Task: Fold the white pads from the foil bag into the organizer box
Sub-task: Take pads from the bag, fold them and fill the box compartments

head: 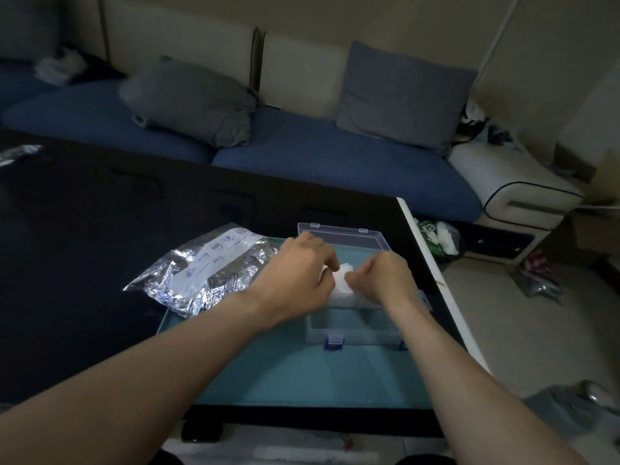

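Between the hands, a white pad (342,280) sits over the box (352,325): left hand (295,280) and right hand (382,280) both pinch it. It looks light, soft and limp, best held at opposite edges. Left of them lies the bag (208,273).

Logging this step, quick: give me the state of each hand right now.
Left hand: fingers curled, pinching the white pad over the organizer box.
Right hand: fingers curled, pinching the same pad.
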Tool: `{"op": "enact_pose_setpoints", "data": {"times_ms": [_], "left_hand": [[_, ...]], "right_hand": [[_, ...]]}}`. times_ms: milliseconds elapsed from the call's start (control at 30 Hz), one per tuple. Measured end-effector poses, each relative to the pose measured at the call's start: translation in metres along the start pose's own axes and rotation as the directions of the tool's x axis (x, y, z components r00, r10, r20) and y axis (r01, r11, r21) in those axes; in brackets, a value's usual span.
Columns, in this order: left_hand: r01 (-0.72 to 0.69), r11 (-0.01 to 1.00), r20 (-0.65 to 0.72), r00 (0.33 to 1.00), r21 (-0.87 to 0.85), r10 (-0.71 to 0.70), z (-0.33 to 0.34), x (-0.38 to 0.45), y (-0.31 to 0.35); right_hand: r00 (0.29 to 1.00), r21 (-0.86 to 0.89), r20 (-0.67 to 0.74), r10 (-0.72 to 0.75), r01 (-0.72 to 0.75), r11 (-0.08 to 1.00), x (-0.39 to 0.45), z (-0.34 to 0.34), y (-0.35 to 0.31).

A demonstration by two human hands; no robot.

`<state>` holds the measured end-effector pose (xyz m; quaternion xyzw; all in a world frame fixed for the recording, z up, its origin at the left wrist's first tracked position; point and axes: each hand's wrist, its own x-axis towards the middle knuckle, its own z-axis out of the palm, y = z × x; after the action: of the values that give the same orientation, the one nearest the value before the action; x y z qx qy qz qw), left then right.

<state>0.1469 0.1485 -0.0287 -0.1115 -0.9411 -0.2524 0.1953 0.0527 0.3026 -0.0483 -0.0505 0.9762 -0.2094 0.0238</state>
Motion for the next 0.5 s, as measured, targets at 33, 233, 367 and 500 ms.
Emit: {"op": "enact_pose_setpoints", "data": {"times_ms": [33, 233, 367, 500], "left_hand": [[0.01, 1.0, -0.027, 1.0, 0.012, -0.01, -0.006, -0.002, -0.003], [0.116, 0.993, -0.114, 0.987, 0.027, -0.112, -0.045, -0.022, -0.036], [0.221, 0.959, 0.051, 0.971, 0.176, -0.233, -0.06, -0.039, -0.052], [0.267, 0.925, 0.256, 0.906, 0.269, -0.336, -0.066, -0.056, -0.053]], "right_hand": [[1.0, -0.048, 0.01, -0.017, 0.017, 0.999, -0.001, 0.002, -0.001], [0.989, -0.119, -0.07, -0.13, 0.121, 0.985, -0.006, -0.004, -0.002], [0.938, 0.054, 0.179, -0.295, 0.29, 0.955, -0.009, -0.006, 0.005], [0.945, -0.007, 0.158, -0.285, 0.29, 0.957, -0.009, -0.005, 0.002]]}}
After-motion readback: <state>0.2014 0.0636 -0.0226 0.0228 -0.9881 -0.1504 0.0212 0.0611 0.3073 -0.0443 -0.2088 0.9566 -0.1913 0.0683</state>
